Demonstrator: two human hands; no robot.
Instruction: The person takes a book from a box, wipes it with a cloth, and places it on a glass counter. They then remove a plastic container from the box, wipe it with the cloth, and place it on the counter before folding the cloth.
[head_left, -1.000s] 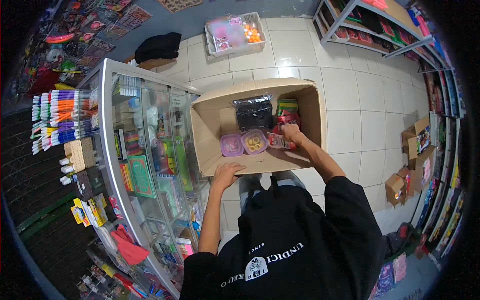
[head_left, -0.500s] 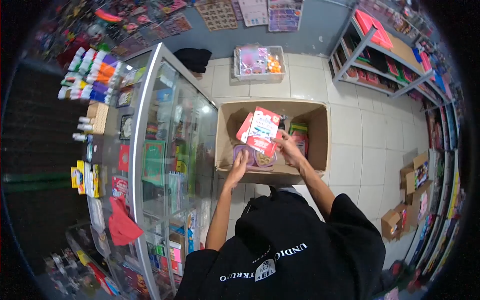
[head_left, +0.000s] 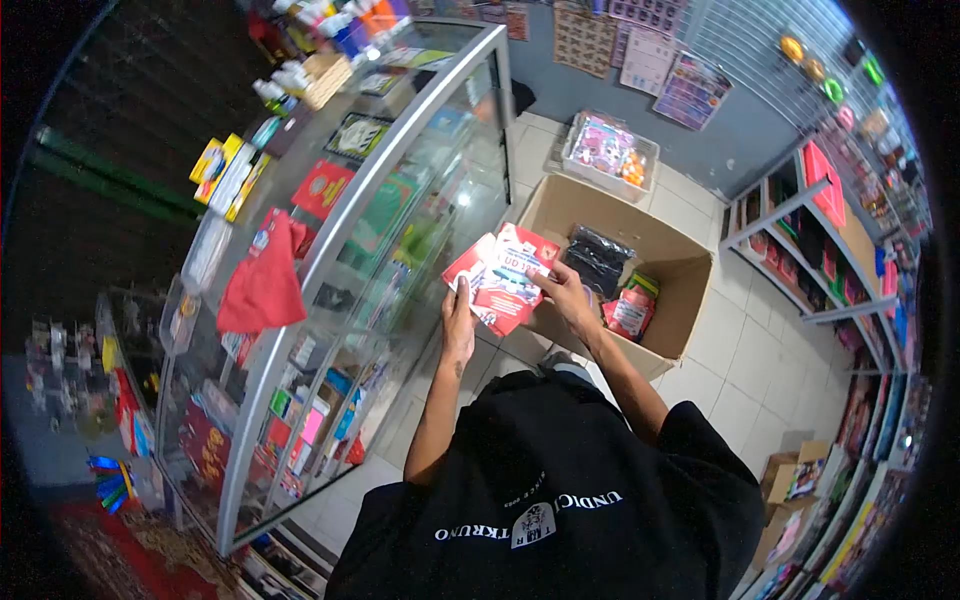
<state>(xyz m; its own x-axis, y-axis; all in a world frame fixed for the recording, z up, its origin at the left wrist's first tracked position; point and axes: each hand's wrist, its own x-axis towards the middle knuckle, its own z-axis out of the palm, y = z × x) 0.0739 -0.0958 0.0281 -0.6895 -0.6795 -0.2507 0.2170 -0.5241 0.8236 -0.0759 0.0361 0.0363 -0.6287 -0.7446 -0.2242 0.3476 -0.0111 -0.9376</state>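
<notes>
My left hand [head_left: 459,325] grips the lower left edge of a red-and-white printed packet [head_left: 468,262], its thumb lying on the front. My right hand [head_left: 566,297] pinches the right side of a second red-and-white packet [head_left: 518,262], which partly overlaps the first. Both packets are held at the left side of an open cardboard box [head_left: 690,285]. Inside the box lie a black item in clear plastic [head_left: 598,262] and some red and green packets [head_left: 632,308]. The lettering on the held packets is too small to read fully.
A glass display case [head_left: 400,200] stands close on the left, with a red cloth [head_left: 265,275] over its top. Behind the box sits a clear plastic bin [head_left: 650,170]. A metal shelf rack [head_left: 820,230] and small cardboard boxes [head_left: 785,480] are on the right.
Both hands have lifted the two red packets out over the box's left side. My left hand has moved from the purple containers to one packet. The view has turned left.
</notes>
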